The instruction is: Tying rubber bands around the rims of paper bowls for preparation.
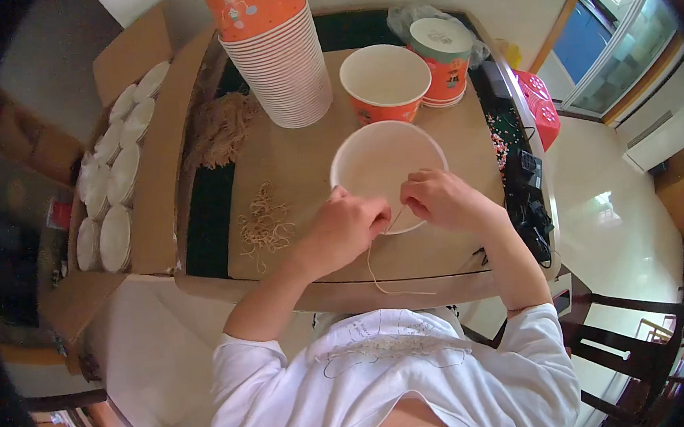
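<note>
Just below the frame's centre, the left hand (349,222) and right hand (444,197) pinch a thin beige string (375,280) at a round white paper bucket (381,152) — presumably to hold a short span taut — its tail loose over the light-brown table (324,297).

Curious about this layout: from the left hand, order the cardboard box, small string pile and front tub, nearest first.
In the head view, from the left hand:
1. Front tub: just ahead.
2. Small string pile: to the left.
3. Cardboard box: far left, beyond the pile.
</note>
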`<state>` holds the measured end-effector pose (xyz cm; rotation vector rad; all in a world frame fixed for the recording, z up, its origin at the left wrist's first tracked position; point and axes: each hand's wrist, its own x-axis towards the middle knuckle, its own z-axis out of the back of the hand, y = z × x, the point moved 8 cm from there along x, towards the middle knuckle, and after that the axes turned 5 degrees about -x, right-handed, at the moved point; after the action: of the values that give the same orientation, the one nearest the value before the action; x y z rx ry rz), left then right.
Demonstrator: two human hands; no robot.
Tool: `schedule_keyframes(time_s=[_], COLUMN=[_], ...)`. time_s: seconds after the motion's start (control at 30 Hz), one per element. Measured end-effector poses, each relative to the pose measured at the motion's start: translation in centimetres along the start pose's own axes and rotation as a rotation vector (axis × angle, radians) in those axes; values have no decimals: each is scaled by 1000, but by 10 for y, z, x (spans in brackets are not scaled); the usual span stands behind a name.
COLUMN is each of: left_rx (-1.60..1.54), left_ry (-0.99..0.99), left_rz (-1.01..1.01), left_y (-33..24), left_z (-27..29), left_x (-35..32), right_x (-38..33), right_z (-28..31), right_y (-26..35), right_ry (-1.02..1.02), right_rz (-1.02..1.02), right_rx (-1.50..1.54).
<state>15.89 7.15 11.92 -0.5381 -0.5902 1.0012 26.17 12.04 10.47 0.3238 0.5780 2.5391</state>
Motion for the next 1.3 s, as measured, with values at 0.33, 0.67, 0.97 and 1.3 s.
schedule_keyframes(time_s=[0.33,0.67,0.97,1.3], left_rx=[-570,-830,-1099,141], left_ry=[133,147,214,-97], left_rz=[167,319,452,-201], left_y=[22,38,34,-5], left_z=[-19,-29,-27,-12], left_x=[6,14,10,5], right_x=[-14,-21,-29,-22], right_z=[26,26,26,22], right_y=[7,3,-4,-11], right_ry=[-281,-415,-392,-344], right_rz=[-62,-94,-165,-200], right_rx=[240,413,504,509])
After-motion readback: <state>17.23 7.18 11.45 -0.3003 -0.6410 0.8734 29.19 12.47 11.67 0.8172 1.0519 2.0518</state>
